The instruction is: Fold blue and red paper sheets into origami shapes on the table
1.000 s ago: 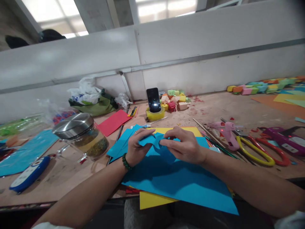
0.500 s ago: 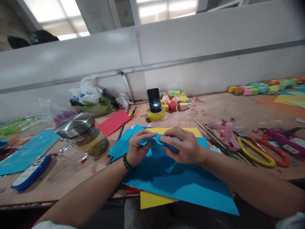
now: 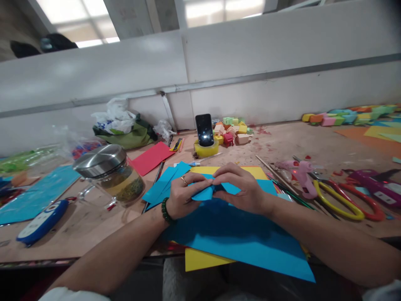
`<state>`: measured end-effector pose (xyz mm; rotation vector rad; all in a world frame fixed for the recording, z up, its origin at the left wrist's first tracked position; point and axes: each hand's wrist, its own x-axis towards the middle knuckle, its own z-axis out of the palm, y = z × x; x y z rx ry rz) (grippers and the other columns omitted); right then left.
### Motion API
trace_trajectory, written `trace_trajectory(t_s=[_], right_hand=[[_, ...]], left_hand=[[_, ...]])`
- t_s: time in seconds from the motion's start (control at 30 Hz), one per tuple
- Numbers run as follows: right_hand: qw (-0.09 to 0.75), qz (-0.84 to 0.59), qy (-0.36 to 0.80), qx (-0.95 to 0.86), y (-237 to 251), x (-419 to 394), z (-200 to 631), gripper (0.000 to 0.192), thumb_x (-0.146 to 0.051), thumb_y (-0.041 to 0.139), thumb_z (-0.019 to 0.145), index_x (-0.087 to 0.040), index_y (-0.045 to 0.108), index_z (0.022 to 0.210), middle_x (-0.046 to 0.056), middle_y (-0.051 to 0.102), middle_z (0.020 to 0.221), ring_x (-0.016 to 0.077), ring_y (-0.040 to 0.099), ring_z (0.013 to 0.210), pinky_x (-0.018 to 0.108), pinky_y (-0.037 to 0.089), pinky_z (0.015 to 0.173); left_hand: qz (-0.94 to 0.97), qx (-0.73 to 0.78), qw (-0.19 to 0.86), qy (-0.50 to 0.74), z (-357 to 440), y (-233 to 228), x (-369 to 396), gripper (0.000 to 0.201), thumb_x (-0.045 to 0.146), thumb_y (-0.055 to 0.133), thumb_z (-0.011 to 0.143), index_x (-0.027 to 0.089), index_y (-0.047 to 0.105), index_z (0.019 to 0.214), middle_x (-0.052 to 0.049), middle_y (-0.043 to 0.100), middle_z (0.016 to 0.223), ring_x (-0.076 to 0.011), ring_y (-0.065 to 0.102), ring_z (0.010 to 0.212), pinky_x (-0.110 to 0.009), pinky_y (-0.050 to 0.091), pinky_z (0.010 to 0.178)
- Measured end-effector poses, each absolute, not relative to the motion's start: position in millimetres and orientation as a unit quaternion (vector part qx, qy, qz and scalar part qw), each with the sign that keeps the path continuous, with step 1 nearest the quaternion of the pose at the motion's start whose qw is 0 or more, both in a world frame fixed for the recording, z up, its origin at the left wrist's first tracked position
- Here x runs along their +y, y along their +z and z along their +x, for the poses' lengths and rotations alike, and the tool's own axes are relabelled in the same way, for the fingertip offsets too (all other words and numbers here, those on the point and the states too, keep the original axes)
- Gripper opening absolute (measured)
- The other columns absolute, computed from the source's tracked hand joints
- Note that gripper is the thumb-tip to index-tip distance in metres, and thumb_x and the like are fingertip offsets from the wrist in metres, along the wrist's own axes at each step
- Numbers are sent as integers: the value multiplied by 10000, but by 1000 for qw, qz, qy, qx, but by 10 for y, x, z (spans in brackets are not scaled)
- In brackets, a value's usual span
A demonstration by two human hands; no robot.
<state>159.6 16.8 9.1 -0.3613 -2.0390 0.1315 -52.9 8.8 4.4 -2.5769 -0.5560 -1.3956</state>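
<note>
Between my hands is a small folded piece of blue paper (image 3: 203, 194). My left hand (image 3: 184, 194), with a ring and a green bead bracelet, is closed on its left part. Fingers of my right hand (image 3: 239, 188) pinch the same piece from the right, and the fingertips of both hands meet at its middle. Under them lies a large blue sheet (image 3: 244, 246), with a yellow sheet (image 3: 203, 260) showing below it. Cut blue strips (image 3: 163, 184) rest just left of my left hand. The fold between my fingertips is partly hidden.
A glass mug (image 3: 119, 184) with a metal lid stands left, near a blue-and-white cutter (image 3: 42, 221). Straight ahead, a phone (image 3: 204, 130) leans in a yellow tape roll (image 3: 206, 148) beside small paper blocks (image 3: 230, 136). At right lie a pink glue gun (image 3: 302, 177) and scissors (image 3: 340, 202).
The small blue piece has turned so that a flap now shows below my left fingers. My fingertips have come closer together at its middle. The view has shifted slightly.
</note>
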Motion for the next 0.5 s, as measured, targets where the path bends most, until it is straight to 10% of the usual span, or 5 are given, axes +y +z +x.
trace_trajectory(t_s=[0.5], right_hand=[[505, -155, 64, -847, 100, 201, 1598, 54, -191, 669, 860, -224, 645, 896, 38, 670, 840, 152, 641, 780, 279, 549, 688]], left_hand=[[-872, -213, 56, -438, -483, -12, 108, 248, 192, 518, 919, 204, 686, 1101, -72, 706, 913, -149, 684, 806, -248, 569, 713]])
